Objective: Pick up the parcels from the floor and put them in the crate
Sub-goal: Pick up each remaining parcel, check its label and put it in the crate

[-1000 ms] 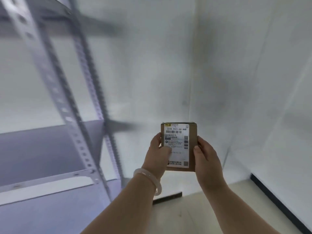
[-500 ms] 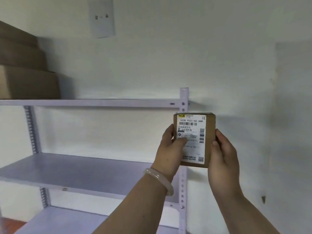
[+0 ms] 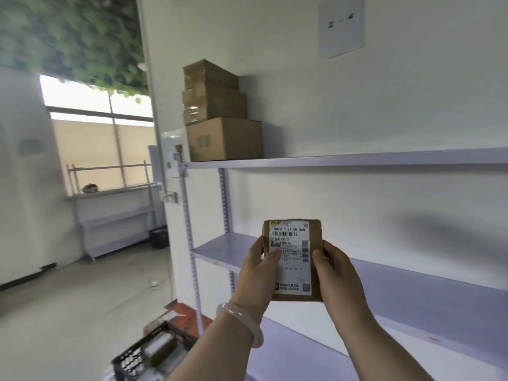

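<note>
A small brown cardboard parcel (image 3: 292, 259) with a white shipping label is held upright at chest height in front of the shelving. My left hand (image 3: 259, 273) grips its left edge, thumb across the label. My right hand (image 3: 336, 273) grips its right edge, thumb on the front. A pale bangle sits on my left wrist. Low at the bottom left stands a black lattice crate (image 3: 149, 353) on the floor, with a brown parcel (image 3: 160, 346) lying inside; my left forearm hides part of the crate.
A pale violet metal shelf unit (image 3: 384, 160) runs along the white wall on the right, with three stacked cardboard boxes (image 3: 220, 116) on its top shelf. A second rack (image 3: 115, 213) stands under a window at the far left. A reddish mat (image 3: 187, 317) lies by the shelf post.
The view has swung left, bringing the stacked boxes, the window and the crate into sight. Both hands keep the same hold on the parcel, still upright in front of me.
</note>
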`<state>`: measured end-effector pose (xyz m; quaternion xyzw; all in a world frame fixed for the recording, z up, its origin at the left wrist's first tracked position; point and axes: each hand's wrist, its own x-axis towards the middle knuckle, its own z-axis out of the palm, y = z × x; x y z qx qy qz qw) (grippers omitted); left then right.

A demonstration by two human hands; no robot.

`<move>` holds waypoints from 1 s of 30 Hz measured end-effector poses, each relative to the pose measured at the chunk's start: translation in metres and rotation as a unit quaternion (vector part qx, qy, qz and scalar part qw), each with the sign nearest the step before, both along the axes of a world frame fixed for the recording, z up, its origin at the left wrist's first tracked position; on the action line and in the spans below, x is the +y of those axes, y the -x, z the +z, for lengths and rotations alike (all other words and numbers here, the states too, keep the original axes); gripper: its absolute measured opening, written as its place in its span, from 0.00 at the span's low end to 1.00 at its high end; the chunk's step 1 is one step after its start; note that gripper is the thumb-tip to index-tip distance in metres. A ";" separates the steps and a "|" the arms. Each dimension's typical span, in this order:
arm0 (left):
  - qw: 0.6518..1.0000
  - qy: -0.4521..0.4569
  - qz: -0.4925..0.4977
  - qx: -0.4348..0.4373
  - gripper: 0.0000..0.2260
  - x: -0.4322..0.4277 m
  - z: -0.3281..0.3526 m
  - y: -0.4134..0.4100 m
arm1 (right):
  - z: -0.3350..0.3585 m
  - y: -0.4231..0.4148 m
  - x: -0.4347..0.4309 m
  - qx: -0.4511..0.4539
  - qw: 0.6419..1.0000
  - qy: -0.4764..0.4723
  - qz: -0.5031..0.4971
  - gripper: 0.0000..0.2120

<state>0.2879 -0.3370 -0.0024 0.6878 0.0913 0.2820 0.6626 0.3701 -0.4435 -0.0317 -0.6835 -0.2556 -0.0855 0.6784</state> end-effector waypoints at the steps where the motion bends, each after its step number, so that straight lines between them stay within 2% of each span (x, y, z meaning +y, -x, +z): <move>1: 1.000 0.000 0.019 0.007 0.12 0.023 -0.006 0.008 | -0.006 0.005 0.024 0.002 1.000 0.010 0.010 0.11; 8: 0.986 0.114 0.113 0.033 0.06 0.146 -0.053 0.042 | -0.045 0.026 0.158 0.056 0.992 0.092 0.072 0.08; 14: 0.976 0.124 0.155 0.086 0.05 0.224 -0.093 0.044 | -0.088 0.019 0.242 0.096 0.981 0.104 0.136 0.07; 18: 0.966 0.135 0.177 0.130 0.16 0.270 -0.106 0.027 | -0.108 -0.005 0.291 0.133 0.969 0.113 0.174 0.08; 23: 0.958 0.145 0.194 0.155 0.13 0.327 -0.107 0.002 | -0.113 -0.042 0.347 0.167 0.953 0.130 0.217 0.11; 30: 0.939 0.173 0.248 0.163 0.16 0.390 -0.125 -0.013 | -0.123 -0.064 0.426 0.154 0.935 0.190 0.256 0.18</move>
